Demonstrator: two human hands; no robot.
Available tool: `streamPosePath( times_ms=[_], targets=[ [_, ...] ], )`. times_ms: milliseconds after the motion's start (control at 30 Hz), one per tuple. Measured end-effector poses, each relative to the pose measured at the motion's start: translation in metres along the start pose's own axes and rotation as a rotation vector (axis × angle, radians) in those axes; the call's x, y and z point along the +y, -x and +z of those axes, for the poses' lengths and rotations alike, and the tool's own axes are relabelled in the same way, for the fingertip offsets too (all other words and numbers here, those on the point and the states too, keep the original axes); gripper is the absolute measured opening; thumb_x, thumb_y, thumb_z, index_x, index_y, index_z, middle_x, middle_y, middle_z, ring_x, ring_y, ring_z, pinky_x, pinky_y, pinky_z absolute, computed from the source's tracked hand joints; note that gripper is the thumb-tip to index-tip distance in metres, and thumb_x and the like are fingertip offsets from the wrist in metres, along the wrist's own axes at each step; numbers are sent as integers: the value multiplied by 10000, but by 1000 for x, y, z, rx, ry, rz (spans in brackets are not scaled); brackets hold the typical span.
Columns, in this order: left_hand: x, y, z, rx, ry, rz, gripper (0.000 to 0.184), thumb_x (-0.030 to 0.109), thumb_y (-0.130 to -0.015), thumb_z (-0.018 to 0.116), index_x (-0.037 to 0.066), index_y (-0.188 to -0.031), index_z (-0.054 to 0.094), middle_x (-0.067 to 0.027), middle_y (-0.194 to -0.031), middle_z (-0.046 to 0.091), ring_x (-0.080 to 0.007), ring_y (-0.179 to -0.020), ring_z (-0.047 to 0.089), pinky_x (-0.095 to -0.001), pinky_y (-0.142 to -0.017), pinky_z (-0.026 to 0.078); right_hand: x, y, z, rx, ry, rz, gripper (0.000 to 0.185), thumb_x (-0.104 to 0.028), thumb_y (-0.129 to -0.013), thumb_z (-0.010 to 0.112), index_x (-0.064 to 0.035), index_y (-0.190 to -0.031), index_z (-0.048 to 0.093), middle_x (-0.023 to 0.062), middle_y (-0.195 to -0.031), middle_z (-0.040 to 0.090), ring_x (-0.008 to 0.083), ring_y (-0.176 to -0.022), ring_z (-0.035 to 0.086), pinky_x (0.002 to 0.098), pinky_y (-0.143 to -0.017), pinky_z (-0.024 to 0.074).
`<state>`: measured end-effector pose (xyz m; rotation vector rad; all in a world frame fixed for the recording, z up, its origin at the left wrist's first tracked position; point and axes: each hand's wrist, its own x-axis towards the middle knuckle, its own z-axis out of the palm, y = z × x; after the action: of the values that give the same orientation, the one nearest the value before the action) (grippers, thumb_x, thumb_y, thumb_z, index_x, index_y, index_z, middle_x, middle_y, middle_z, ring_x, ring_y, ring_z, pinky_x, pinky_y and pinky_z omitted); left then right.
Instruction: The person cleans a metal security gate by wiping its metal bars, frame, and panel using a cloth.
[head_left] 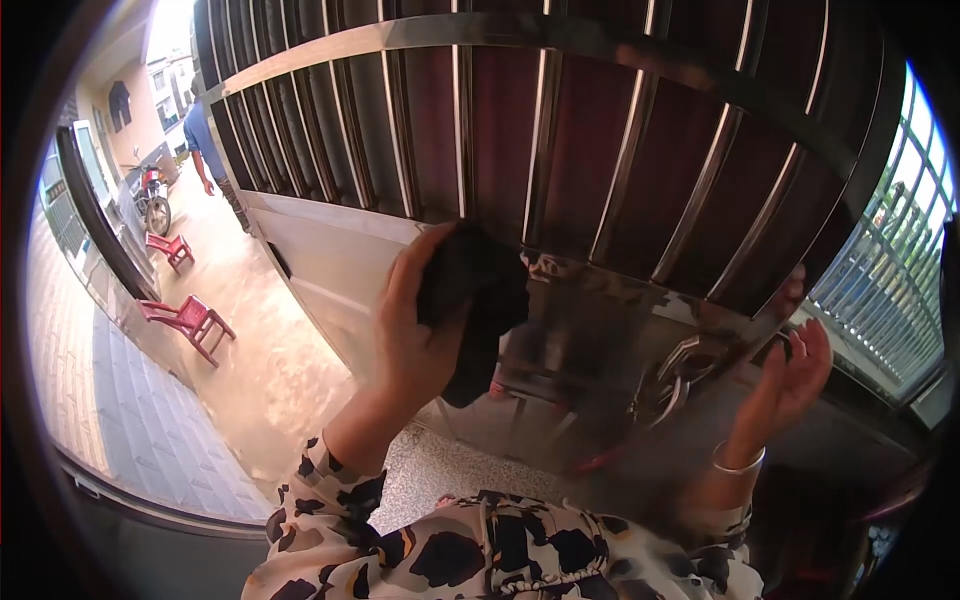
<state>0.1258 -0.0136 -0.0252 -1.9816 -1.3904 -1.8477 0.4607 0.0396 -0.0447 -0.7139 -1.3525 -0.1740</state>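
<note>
A bunched black cloth (475,300) is in my left hand (415,325), whose fingers wrap round its side. The cloth lies against the metal door (320,260), near the lower ends of its upright bars, and part of it hangs down. On the right, my right hand (795,375) is raised beside the door's edge with its fingers apart and slightly curled, and nothing shows in it. A bangle (738,460) is round the right wrist. The door's shiny lower panel carries blurred reflections.
Through the doorway on the left are two red chairs (195,322), a motorbike (152,205) and a person (200,150) partly hidden by the door. A barred window (890,260) is at the right. Speckled floor (440,475) shows below the door.
</note>
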Motion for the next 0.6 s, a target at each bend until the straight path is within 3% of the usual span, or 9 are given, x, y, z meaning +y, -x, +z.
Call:
streamPosePath(
  times_ms=[67, 133, 167, 200, 267, 300, 367, 467, 600],
  targets=[
    [0, -25, 7, 87, -88, 88, 547, -61, -713, 545, 47, -1241, 451, -176, -1039, 551, -350, -956, 570, -392, -813, 465, 17, -22, -7, 101, 75, 0, 478, -3, -815, 544, 38, -1266, 392, 147, -1211, 459, 216, -1099, 454, 340, -927, 383],
    [-1, -36, 27, 73, -252, 60, 510, -54, -716, 511, 52, -1214, 476, -176, -984, 537, -390, -888, 557, -424, -759, 470, 33, -34, 0, 93, -131, 223, 494, -103, -851, 584, 16, -1286, 383, 131, -1266, 444, 195, -1113, 442, 320, -958, 348],
    [-4, -32, 38, 71, -266, 11, 482, -42, -717, 484, 63, -1188, 498, -178, -977, 522, -402, -855, 544, -438, -722, 471, 33, -37, 11, 126, -131, 202, 384, -144, -858, 601, 14, -1177, 458, 86, -1092, 532, 148, -954, 524, 256, -815, 429],
    [-10, -24, 48, 85, -274, -12, 467, -32, -723, 487, 71, -1178, 507, -168, -999, 519, -385, -870, 554, -428, -713, 479, 44, -36, 10, 141, -144, 186, 384, -144, -858, 601, 14, -1177, 458, 86, -1092, 532, 148, -954, 524, 256, -815, 429],
    [-7, -12, 56, 44, -189, -9, 481, -29, -707, 490, 69, -1176, 513, -168, -1008, 514, -379, -884, 557, -430, -718, 481, 67, -28, 0, -165, -530, 681, 242, -124, -853, 609, 5, -1009, 475, 45, -893, 532, 121, -746, 542, 240, -613, 485],
    [-2, -3, 59, 48, -188, 1, 481, -29, -707, 490, 69, -1176, 513, -168, -1008, 514, -379, -884, 557, -430, -718, 481, 61, -25, 7, -158, -534, 672, 242, -124, -853, 609, 5, -1009, 475, 45, -893, 532, 121, -746, 542, 240, -613, 485],
    [7, 15, 62, -285, -133, 52, 507, -44, -673, 505, 55, -1169, 521, -169, -1023, 519, -380, -895, 557, -428, -730, 483, 40, -17, 28, -64, -297, 520, 242, -154, -837, 644, -15, -873, 450, 10, -725, 500, 67, -559, 485, 192, -449, 426],
    [16, 20, 57, -278, -34, 74, 548, -59, -631, 517, 55, -1167, 529, -170, -1040, 519, -379, -897, 556, -424, -738, 484, 45, -17, 26, -100, -261, 555, 263, -150, -815, 670, -11, -860, 451, 20, -702, 501, 62, -555, 481, 200, -461, 433],
    [29, -25, 27, -23, -80, 68, 454, -5, -696, 599, 59, -1143, 547, -178, -964, 549, -389, -840, 567, -408, -723, 479, 56, -10, 25, -93, -241, 576, 259, -131, -808, 676, -7, -849, 452, 23, -697, 504, 65, -567, 485, 200, -463, 433]
  ],
)
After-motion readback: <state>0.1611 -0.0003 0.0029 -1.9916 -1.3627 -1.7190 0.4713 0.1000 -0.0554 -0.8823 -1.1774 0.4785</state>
